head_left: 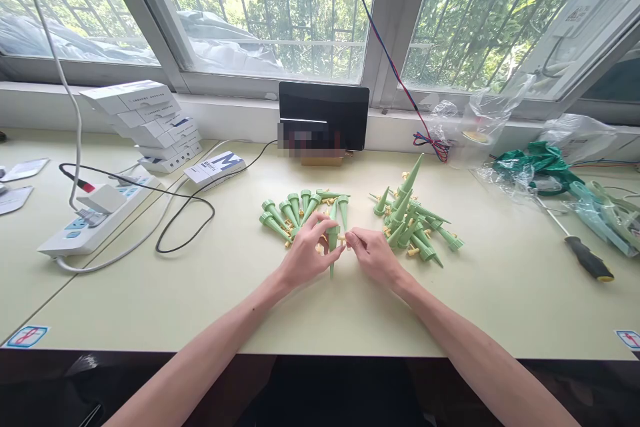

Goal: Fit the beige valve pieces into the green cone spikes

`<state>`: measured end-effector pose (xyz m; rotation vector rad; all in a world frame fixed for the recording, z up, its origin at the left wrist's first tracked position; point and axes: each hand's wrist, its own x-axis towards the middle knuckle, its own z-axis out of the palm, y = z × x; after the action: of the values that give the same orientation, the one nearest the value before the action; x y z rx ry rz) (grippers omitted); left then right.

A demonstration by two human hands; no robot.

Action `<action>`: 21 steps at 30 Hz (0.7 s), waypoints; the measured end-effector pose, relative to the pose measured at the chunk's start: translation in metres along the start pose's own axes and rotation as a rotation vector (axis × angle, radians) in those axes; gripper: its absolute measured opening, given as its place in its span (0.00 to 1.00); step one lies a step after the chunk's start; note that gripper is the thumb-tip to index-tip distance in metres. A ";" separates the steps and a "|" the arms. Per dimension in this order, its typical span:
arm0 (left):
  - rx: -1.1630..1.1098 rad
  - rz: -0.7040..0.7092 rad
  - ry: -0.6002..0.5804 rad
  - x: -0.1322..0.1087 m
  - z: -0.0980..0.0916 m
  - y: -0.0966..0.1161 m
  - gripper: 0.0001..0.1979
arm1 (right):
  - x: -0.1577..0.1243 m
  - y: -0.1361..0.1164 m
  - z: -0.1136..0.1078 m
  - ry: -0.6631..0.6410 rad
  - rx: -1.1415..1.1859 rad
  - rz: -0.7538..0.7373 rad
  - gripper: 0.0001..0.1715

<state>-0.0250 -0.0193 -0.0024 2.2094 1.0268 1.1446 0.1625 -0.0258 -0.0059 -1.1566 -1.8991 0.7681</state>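
My left hand [307, 255] grips a green plastic watering spike [332, 269], its point toward me and its ribbed cap end up between the fingers. Close on the right, my right hand [373, 255] is closed in a pinch at the small yellow valve [342, 237] on that spike's side. Beyond my left hand, several green spikes with yellow valves [283, 211] lie fanned out in a row. To the right of my right hand is a jumbled heap of similar spikes [411, 223], some pointing upward.
A black screen [324, 113] stands at the back by the window. On the left are a power strip [75, 237], loose cables and stacked white boxes [150, 120]. A screwdriver [585, 257] and plastic bags [543, 167] lie on the right.
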 end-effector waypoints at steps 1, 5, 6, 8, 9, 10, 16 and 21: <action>0.004 -0.001 0.007 0.000 0.000 -0.001 0.13 | 0.000 0.000 0.000 0.005 0.022 0.009 0.22; 0.029 -0.021 0.042 0.001 0.001 -0.004 0.13 | 0.001 0.000 0.000 0.022 0.108 0.022 0.12; 0.032 -0.026 0.047 0.001 0.001 -0.004 0.13 | 0.001 0.000 0.000 0.024 0.120 0.021 0.11; 0.033 -0.033 0.047 0.001 0.002 -0.004 0.14 | 0.001 0.001 0.000 0.023 0.127 0.020 0.10; 0.032 -0.033 0.044 0.001 0.002 -0.004 0.14 | 0.001 0.001 0.000 0.024 0.122 0.017 0.09; 0.031 -0.033 0.040 0.001 0.002 -0.004 0.14 | 0.001 0.001 0.000 0.025 0.112 0.012 0.09; 0.015 -0.039 0.014 0.000 0.001 -0.002 0.13 | 0.001 0.001 -0.001 0.031 0.059 -0.014 0.08; -0.004 -0.053 0.002 0.000 0.001 -0.001 0.13 | 0.001 -0.001 -0.002 0.023 0.035 -0.015 0.10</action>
<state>-0.0249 -0.0189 -0.0038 2.1649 1.0769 1.1250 0.1634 -0.0253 -0.0043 -1.1243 -1.8663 0.7737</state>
